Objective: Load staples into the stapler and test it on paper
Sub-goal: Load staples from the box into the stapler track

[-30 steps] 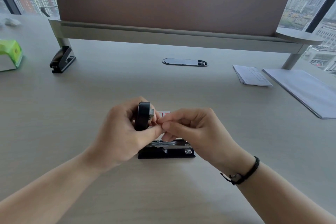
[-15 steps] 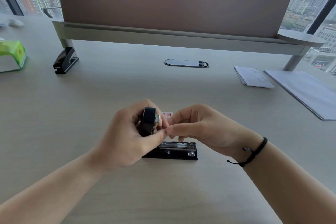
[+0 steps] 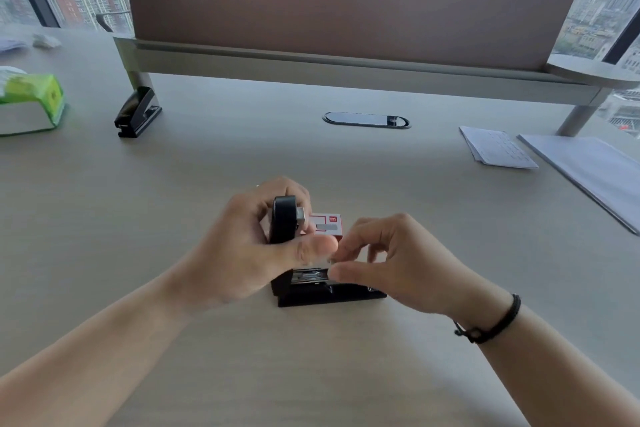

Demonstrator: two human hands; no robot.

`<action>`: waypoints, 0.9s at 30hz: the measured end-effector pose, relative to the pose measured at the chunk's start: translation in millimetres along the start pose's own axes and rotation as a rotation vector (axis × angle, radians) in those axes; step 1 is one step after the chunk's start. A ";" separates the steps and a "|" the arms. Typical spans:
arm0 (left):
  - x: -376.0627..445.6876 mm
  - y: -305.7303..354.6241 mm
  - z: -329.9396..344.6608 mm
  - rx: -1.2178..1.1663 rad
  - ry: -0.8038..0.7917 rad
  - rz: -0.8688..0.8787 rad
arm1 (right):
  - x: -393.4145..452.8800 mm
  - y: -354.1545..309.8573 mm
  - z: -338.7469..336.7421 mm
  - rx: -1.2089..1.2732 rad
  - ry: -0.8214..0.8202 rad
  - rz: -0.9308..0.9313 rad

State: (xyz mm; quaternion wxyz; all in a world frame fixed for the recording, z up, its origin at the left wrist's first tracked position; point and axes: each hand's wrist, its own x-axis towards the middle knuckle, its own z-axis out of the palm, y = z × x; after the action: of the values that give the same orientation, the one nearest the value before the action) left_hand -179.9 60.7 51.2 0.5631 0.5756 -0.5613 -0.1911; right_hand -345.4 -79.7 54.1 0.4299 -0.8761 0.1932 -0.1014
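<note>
while the left hand (image 3: 249, 246) curls its fingers round the raised black lid of the stapler (image 3: 325, 291), holding it swung up and open, the stapler's base sits flat on the desk (image 3: 207, 374) near the middle of the near edge. the open metal track along the base shows just under the left thumb. the right hand (image 3: 398, 263) hovers over the right part of that base, thumb and forefinger drawn narrowly together as if pinching something small and pale at the track; it is too blurred to tell whether staples are between them. the other fingers of that hand are loosely bent. a black cord bracelet (image 3: 491, 326) circles the right wrist.

just behind the two hands lies a small red and white box of staples (image 3: 327, 224), partly hidden by the lid and the left fingers.

toward the far left of the desk stands a second black stapler (image 3: 136, 113), by the leg of the brown divider screen (image 3: 346, 0). at the left edge lies a green and white tissue pack (image 3: 31, 107). a dark oval cable cover (image 3: 367, 120) is set into the desk near the far middle. near the right edge lie a small stack of paper (image 3: 498, 151) and, beside it, a larger sheet (image 3: 588, 170).
</note>
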 end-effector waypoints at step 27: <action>-0.8 2.7 7.6 -0.160 0.014 0.001 | -3.4 4.7 9.2 -0.167 0.011 -0.124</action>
State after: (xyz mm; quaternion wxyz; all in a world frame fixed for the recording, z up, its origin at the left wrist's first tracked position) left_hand -187.7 58.8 51.0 0.6112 0.5300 -0.5405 -0.2310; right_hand -346.4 -74.2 44.7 0.3470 -0.9186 0.1489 -0.1162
